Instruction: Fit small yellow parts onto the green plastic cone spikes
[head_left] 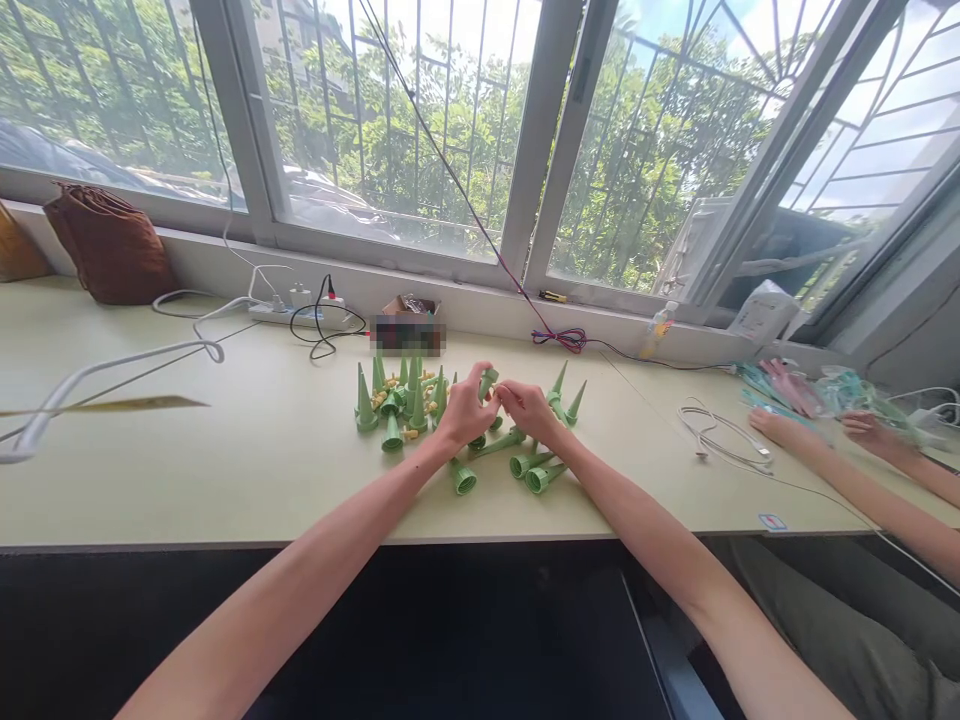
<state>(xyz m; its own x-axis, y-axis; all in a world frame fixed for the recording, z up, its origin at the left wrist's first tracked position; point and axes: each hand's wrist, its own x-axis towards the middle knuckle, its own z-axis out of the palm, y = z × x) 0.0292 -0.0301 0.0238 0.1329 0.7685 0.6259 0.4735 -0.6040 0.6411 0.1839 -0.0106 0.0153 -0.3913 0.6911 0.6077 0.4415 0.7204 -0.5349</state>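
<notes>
My left hand (466, 408) is closed around a green plastic cone (487, 380), whose wide end shows above the fingers. Against it, the fingertips of my right hand (525, 405) are pinched together at the cone's side; what they hold is too small to make out. Left of my hands, several green cones (365, 405) stand or lie among small yellowish pieces (410, 434). Below my hands lie more cones (537, 479), their open threaded ends facing me. Two upright cones (576, 402) stand right of my right hand.
A coiled white cable (724, 440) lies to the right, near another person's hands (776, 428) and plastic packets (787, 385). At the back are a small box (409, 325), a power strip (300, 314), a bottle (658, 330) and a brown bag (109, 245). The table's front edge (225, 545) runs below.
</notes>
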